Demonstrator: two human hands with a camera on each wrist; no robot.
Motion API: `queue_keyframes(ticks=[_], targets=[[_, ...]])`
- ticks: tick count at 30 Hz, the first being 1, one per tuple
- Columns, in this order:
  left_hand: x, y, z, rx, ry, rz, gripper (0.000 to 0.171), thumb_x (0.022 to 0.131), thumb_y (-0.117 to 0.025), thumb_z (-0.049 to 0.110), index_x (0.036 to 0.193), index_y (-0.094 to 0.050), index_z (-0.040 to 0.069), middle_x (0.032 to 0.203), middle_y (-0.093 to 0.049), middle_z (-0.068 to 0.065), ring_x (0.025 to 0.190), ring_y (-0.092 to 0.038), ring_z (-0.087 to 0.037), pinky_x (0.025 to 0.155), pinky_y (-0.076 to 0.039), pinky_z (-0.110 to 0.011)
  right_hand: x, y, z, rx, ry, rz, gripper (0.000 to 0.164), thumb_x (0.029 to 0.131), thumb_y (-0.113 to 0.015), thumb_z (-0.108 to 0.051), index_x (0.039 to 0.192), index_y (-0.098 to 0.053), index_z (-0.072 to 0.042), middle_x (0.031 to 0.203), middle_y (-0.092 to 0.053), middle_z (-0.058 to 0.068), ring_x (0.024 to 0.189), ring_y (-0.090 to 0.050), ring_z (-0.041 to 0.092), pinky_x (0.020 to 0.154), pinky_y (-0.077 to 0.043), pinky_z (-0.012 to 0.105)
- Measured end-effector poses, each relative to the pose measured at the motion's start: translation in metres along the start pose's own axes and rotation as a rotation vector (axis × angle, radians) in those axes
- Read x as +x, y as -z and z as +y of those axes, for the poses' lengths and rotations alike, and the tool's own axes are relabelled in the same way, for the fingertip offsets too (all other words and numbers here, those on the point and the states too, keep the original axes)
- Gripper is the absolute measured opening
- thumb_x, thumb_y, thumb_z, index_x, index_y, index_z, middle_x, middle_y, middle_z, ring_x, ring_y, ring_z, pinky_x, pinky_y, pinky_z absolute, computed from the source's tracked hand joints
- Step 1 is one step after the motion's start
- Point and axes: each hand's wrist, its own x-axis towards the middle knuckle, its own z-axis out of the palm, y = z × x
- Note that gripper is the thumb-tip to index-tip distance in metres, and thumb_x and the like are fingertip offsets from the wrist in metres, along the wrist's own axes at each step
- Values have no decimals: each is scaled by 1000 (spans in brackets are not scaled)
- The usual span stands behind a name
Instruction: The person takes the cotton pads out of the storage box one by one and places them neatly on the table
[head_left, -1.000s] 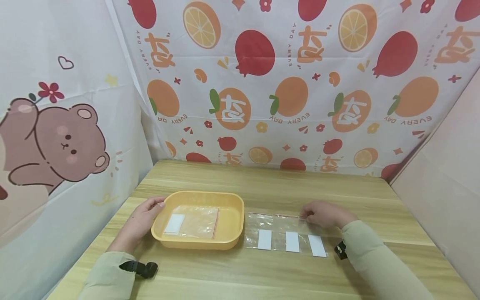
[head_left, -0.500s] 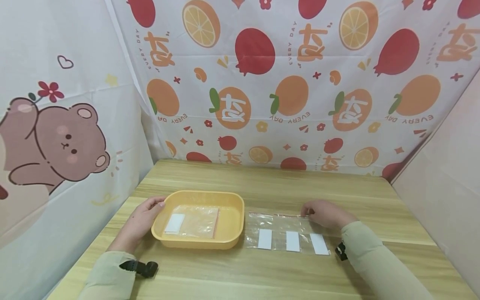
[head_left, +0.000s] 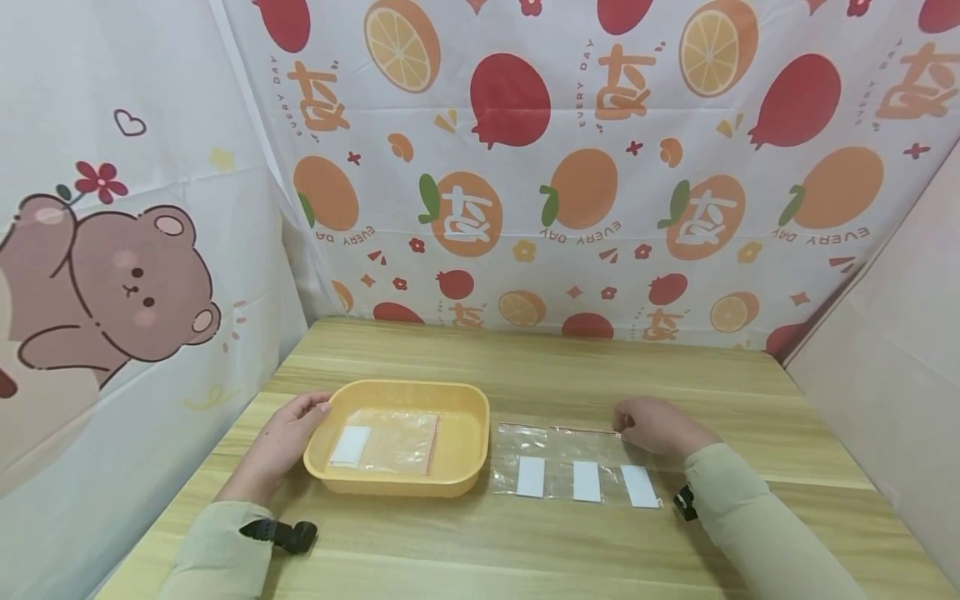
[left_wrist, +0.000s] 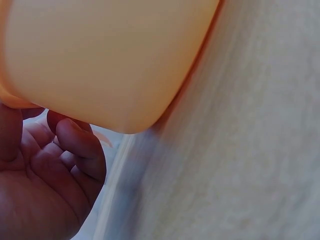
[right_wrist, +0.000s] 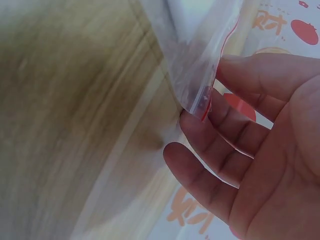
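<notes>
A yellow plastic tray (head_left: 480,467) stands on the table's left half. My left hand (head_left: 288,437) grips its left rim, thumb over the edge and fingers curled beneath it in the left wrist view. Inside the tray lies a clear zip bag (head_left: 401,442) with a red seal line and a white label. Right of the tray, three similar clear bags lie in an overlapping row, labels toward the near side. My right hand (head_left: 660,427) pinches the top corner of the rightmost zip bag (right_wrist: 195,90) between thumb and fingers.
The table (head_left: 525,550) has a wood-grain top. A fruit-print cloth (head_left: 510,192) hangs behind it, a bear-print cloth (head_left: 142,283) at the left. Black straps (head_left: 281,535) circle both wrists.
The rightmost bag has shifted slightly right and its label has turned a little. My right hand has moved right along the bag's top edge. The left hand and tray stay in place.
</notes>
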Motion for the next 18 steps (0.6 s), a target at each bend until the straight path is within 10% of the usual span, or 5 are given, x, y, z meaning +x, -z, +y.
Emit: queue_keyframes(ticks=[18], targets=[[-1, -1, -1, -10, -5, 1, 57, 110, -40, 42, 147, -44, -2, 139, -51, -24, 113, -55, -26, 83, -50, -24, -4, 0, 0, 0, 10, 24, 6, 97, -65, -18, 96, -70, -20, 91, -65, -7, 84, -58, 14, 81, -51, 45]])
